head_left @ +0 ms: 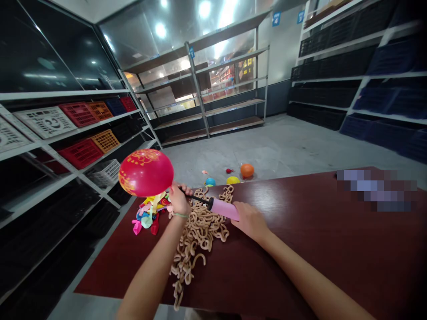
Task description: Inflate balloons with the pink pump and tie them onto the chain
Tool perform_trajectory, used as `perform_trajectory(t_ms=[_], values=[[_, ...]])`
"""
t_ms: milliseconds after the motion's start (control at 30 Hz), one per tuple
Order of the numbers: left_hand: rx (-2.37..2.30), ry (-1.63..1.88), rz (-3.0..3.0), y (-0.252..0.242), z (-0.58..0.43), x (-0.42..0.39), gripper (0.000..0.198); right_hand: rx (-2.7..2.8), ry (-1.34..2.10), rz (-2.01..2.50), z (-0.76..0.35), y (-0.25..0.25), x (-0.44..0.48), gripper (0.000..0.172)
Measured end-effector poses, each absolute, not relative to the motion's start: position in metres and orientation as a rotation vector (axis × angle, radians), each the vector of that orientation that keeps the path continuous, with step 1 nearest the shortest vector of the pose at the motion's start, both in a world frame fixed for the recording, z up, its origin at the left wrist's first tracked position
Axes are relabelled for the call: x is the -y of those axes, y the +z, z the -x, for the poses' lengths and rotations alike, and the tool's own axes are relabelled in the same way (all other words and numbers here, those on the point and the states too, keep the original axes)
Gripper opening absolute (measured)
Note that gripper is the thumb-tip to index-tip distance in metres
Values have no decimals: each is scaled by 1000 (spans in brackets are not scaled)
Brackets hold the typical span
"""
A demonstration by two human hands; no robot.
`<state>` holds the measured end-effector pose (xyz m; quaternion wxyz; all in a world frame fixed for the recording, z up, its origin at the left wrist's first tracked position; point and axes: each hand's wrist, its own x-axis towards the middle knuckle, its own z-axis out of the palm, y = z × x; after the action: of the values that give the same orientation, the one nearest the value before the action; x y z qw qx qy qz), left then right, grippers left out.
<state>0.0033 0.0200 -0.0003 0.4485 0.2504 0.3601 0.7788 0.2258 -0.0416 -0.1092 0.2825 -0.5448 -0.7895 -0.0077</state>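
Note:
A large inflated red balloon (pixel 147 172) with a yellow print sits at the end of a hand balloon pump (pixel 223 208). My left hand (pixel 179 202) is closed around the balloon's neck and the pump's black nozzle end. Wrapped round the pump's pink barrel is my right hand (pixel 251 221). Under the pump lies a heap of tan twisted rope (pixel 200 226) on the dark red table (pixel 300 213). Beside my left wrist, uninflated balloons (pixel 147 221) in several colours make a loose pile.
On the floor past the table lie an orange balloon (pixel 247 170), a yellow balloon (pixel 232 180) and a blue balloon (pixel 210 182). Shelves with crates (pixel 80 153) stand left, and a metal rack (pixel 200 98) behind. A blurred patch (pixel 376 189) covers something on the table's right.

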Motion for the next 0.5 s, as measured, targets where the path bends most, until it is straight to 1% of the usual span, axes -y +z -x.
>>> perform_trajectory(t_ms=[100, 200, 300, 400, 500], values=[[-927, 1984, -648, 24, 28, -26, 23, 2102, 0, 1422, -226, -110, 40, 27], [-942, 2029, -646, 33, 42, -32, 22, 2093, 5, 1408, -226, -112, 38, 28], [-920, 2067, -605, 21, 34, -35, 22, 2093, -40, 1443, -226, -113, 35, 24], [-926, 2045, -545, -2, 3, -31, 24, 2089, -92, 1485, -227, -113, 35, 20], [-925, 1974, -530, -25, -38, -20, 24, 2068, -102, 1499, -228, -111, 37, 21]])
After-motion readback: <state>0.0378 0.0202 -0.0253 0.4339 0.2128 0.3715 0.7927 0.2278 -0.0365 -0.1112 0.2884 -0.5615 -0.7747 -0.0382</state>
